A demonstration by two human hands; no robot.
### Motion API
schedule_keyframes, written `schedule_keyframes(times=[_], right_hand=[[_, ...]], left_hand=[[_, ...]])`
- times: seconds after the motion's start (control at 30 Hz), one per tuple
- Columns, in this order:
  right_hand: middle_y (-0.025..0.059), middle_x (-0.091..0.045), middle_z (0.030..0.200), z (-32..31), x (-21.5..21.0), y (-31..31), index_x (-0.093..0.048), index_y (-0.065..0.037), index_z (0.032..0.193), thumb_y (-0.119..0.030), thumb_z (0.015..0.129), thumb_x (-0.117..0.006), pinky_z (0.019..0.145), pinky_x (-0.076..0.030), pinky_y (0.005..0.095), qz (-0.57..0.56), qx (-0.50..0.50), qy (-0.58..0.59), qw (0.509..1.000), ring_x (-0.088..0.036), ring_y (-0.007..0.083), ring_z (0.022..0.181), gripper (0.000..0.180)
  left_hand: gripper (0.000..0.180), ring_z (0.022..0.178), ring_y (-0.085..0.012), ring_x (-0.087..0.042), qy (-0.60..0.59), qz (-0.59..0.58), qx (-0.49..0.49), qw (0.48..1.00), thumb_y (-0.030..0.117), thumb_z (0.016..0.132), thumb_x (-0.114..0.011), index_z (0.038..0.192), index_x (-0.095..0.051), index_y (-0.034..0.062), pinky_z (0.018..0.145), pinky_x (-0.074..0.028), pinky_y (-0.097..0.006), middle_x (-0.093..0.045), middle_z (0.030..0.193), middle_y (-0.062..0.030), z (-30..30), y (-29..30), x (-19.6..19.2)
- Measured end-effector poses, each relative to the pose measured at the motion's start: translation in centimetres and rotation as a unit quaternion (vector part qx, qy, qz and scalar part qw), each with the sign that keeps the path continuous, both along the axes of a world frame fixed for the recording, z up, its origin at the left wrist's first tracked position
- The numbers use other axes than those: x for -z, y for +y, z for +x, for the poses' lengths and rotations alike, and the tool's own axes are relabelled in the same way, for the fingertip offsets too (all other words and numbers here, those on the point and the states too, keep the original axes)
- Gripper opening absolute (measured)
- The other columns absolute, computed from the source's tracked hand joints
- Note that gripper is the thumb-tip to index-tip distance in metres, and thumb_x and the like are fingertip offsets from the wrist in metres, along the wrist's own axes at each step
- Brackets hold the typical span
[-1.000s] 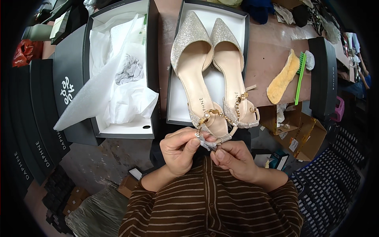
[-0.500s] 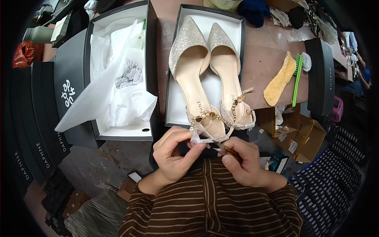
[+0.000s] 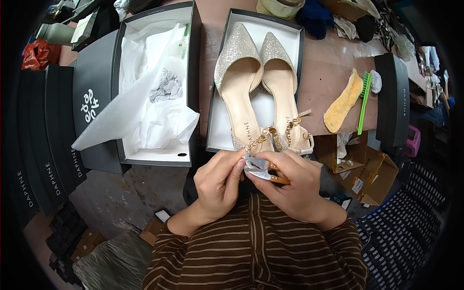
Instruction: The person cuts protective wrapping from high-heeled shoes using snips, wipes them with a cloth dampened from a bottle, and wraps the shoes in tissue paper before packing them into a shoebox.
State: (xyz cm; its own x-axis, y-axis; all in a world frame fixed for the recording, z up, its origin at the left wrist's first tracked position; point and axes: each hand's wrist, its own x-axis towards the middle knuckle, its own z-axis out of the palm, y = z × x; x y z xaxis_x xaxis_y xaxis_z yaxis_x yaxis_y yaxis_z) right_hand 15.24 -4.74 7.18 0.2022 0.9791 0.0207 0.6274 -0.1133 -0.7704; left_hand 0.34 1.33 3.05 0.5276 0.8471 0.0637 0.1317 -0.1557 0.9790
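Note:
A pair of glittery pale-gold pointed shoes, the left shoe (image 3: 235,46) and the right shoe (image 3: 278,50), lies over an open box base (image 3: 300,72), toes pointing away from me. Gold beaded chain straps (image 3: 263,137) cross their heels. My left hand (image 3: 216,181) is closed at the near end of the left shoe's strap, pinching a small whitish wrapping (image 3: 247,162). Wrapped in my right hand (image 3: 297,186) are small thread snips (image 3: 280,180) with silver blades and orange handles. Their blades are at the whitish wrapping. My fingers hide most of the left shoe's heel.
Left of the shoes stands an open dark box (image 3: 195,87) holding white tissue and foam sheet. A yellow fuzzy insole-shaped pad (image 3: 342,104) and a green brush (image 3: 363,104) lie to the right. Dark boxes (image 3: 36,140) line the far left; an open carton (image 3: 369,181) sits lower right.
My right hand has come left and slightly up, bringing the snips' blades to the wrapping, and the snips now show clearly. My left hand still pinches there. The whole view has shifted slightly.

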Motion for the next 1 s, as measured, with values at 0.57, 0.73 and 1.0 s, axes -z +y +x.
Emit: schedule_keyframes(times=[0.57, 0.73, 1.0], right_hand=[[0.0023, -0.051, 0.056, -0.3, -0.2, 0.5, -0.059, -0.001, 0.075, 0.000, 0.072, -0.073, 0.046, -0.032, 0.0253, -0.023, 0.018, 0.005, 1.000, -0.039, 0.0128, 0.047, 0.014], [0.0024, -0.050, 0.057, -0.4, 0.3, 0.3, -0.057, -0.001, 0.074, 0.001, 0.072, -0.072, 0.046, -0.033, 0.0258, -0.017, 0.023, 0.012, 1.000, -0.038, 0.0134, 0.047, 0.015], [0.0034, -0.051, 0.061, -0.3, 0.7, -0.1, -0.058, 0.000, 0.076, -0.001, 0.076, -0.069, 0.048, -0.033, 0.0254, -0.005, 0.042, 0.000, 0.999, -0.039, 0.0132, 0.050, 0.011]], left_hand=[[0.006, 0.051, -0.0166, -0.039, 0.025, 0.172, 0.054, 0.983, -0.004, 0.081, -0.058, 0.079, -0.054, -0.0008, 0.046, -0.034, -0.027, -0.049, 0.068, -0.0067, -0.4, 2.4, 0.9], [0.007, 0.051, -0.0177, -0.038, -0.069, 0.020, 0.071, 0.995, -0.001, 0.084, -0.055, 0.078, -0.053, 0.0005, 0.046, -0.033, -0.027, -0.047, 0.066, -0.0068, -0.4, 2.2, 1.9], [0.012, 0.052, -0.0144, -0.037, -0.186, -0.235, -0.051, 0.953, 0.004, 0.088, -0.050, 0.077, -0.053, 0.0006, 0.050, -0.033, -0.026, -0.048, 0.066, -0.0059, -0.1, 2.2, 0.3]])
